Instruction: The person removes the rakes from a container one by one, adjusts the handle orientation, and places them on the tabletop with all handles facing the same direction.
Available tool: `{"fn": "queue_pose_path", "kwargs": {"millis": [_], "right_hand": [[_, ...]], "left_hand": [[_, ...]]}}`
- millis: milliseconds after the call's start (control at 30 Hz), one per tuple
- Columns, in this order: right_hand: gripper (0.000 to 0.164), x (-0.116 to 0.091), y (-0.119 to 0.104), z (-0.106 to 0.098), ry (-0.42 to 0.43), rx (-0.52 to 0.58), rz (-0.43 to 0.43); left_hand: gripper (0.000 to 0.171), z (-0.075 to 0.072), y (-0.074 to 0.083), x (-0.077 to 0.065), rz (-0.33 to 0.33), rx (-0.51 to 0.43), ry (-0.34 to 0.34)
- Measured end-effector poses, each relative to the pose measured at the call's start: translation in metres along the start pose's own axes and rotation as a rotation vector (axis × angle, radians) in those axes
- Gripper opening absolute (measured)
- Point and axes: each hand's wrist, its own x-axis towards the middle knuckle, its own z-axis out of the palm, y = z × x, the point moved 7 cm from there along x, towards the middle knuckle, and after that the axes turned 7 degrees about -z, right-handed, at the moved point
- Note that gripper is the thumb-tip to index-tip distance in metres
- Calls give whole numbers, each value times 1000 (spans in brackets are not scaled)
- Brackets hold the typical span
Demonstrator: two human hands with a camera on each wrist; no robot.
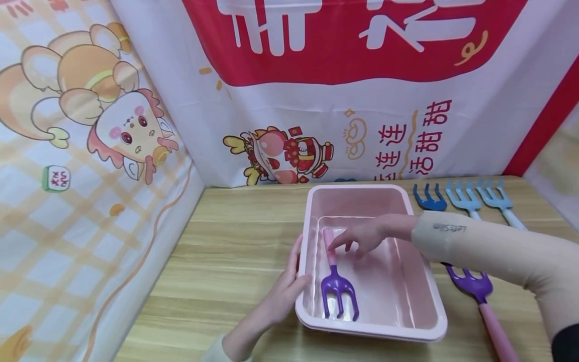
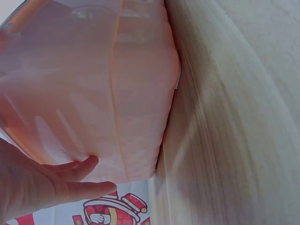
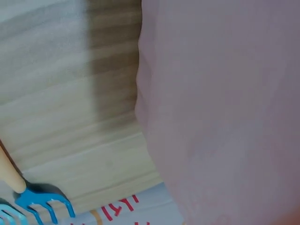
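A pink plastic bin (image 1: 375, 329) stands on the table. My left hand (image 1: 286, 286) holds its left side, thumb at the rim and fingers along the outer wall; the left wrist view shows the fingers (image 2: 82, 171) against that wall. Inside the bin lies a hand fork (image 1: 335, 284) with purple tines and a pink handle, tines toward me. My right hand (image 1: 365, 235) reaches in over the right rim, its fingers loosely bent and the index fingertip right at the fork's handle. In the right wrist view the bin's outer wall (image 3: 220, 103) hides this hand.
Right of the bin lie another purple hand fork (image 1: 475, 286), a dark blue fork (image 1: 429, 198) partly hidden by my sleeve, and two light blue forks (image 1: 466, 198). Printed cloth (image 1: 271, 110) hangs behind and at the left of the wooden table (image 1: 226, 261).
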Motion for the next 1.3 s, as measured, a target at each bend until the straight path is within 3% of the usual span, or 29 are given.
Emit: {"fn": "queue_pose_path", "kwargs": {"millis": [233,367,467,600,733,1067,1300], "right_hand": [[66,-5,-1,2,16,23,123],[67,5,25,6,-9,-45,64],[67,7,23,3,-11,-59,24],[63,-4,-2,-6,2,-6,111],[54,-12,2,-9,31,-11,166],[47,-19,9,3,36,-81,128],[30,-26,14,14,-26,68,218]], "left_hand": [[75,2,1,0,-2,3,-3],[75,1,2,-2,-4,-10,-5],[75,0,3,-2,3,-18,-8],[76,0,2,-2,14,-14,-8],[76,1,1,-1,19,-8,-11],[78,3,-1,-2,20,-20,-8],[76,3,2,0,28,-13,-2]]}}
